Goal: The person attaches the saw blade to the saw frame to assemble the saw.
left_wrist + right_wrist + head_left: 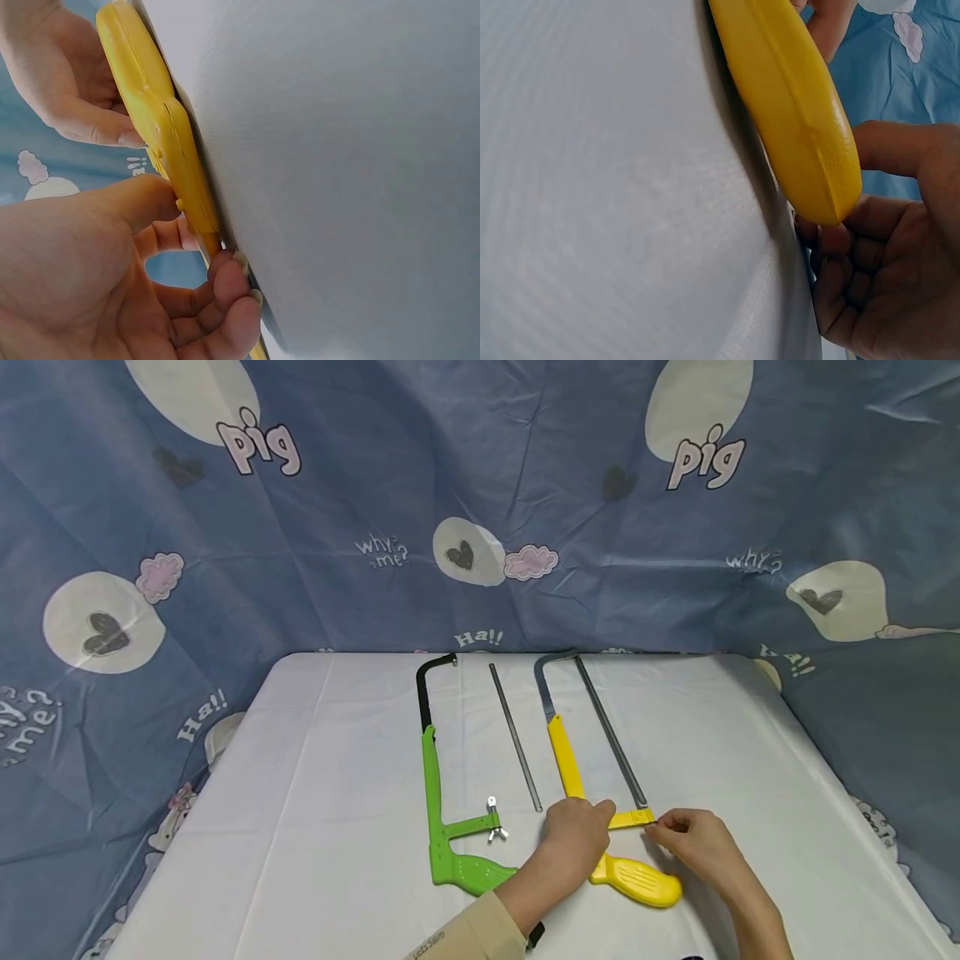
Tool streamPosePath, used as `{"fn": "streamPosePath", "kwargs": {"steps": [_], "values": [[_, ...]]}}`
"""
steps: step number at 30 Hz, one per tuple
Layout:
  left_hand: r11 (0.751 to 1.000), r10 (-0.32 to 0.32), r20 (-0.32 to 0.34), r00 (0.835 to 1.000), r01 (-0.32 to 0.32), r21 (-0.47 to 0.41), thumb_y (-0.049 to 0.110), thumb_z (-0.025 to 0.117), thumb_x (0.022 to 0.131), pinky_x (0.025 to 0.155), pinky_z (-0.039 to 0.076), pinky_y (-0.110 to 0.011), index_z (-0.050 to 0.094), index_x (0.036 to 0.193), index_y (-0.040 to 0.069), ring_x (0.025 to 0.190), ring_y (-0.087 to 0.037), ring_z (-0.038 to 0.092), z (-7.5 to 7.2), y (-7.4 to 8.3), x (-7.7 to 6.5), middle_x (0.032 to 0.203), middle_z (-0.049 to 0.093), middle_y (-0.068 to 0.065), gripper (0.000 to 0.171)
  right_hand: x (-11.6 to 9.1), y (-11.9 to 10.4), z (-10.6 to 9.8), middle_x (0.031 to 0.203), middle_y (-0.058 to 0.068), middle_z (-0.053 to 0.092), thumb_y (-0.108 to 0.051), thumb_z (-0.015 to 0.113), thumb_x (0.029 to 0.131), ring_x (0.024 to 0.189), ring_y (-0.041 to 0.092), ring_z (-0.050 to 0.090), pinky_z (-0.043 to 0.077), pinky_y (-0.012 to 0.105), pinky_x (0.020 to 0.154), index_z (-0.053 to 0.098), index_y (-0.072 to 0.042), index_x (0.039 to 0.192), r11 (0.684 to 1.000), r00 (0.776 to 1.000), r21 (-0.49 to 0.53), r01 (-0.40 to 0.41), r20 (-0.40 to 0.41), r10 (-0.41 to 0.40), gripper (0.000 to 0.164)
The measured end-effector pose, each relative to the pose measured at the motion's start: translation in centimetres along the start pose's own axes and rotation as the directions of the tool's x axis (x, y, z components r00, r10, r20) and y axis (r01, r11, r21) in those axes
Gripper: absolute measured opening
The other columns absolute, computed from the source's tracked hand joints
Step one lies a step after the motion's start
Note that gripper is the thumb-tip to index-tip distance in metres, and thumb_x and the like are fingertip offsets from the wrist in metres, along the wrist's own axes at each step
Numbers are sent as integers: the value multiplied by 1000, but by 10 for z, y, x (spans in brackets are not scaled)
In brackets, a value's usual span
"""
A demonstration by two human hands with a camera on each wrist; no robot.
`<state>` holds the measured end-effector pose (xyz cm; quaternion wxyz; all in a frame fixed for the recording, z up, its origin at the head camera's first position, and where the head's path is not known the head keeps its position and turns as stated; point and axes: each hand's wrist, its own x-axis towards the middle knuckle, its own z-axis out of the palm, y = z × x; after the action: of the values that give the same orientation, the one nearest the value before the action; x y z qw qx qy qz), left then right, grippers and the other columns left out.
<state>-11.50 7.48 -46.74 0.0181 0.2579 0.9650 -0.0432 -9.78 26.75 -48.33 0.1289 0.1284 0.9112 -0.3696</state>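
The yellow hacksaw [600, 827] near the surface's front edge is held by the left hand [573, 839]; its blade end is pinched by the right hand [686, 839], so fastening seems underway, with steady turning needed next

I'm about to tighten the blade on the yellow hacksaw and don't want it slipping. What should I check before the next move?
1. Yellow hacksaw lies flat on the table: ok.
2. Left hand grips the frame by the handle end: ok.
3. Right hand pinches the small fastener at the blade's near end: cannot tell, too small.
4. Blade spans the frame end to end: ok.
5. Blade hooked at the far end: cannot tell.
6. Green hacksaw, loose blade and wing nut lie apart from the hands: ok.
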Motion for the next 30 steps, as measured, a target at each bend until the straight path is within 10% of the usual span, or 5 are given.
{"fn": "streamPosePath", "kwargs": {"steps": [30], "values": [[1000,3,16,1000,-3,0,33,70,90,43,44,-23,58,97,27,56,-8,54,2,2,2,72,66,2,15,1,-1,-2,81,3,64,-23,58,95,76,17,52,41,31,65,72,-5,98,999,999,0,46,17,-46,23]]}}
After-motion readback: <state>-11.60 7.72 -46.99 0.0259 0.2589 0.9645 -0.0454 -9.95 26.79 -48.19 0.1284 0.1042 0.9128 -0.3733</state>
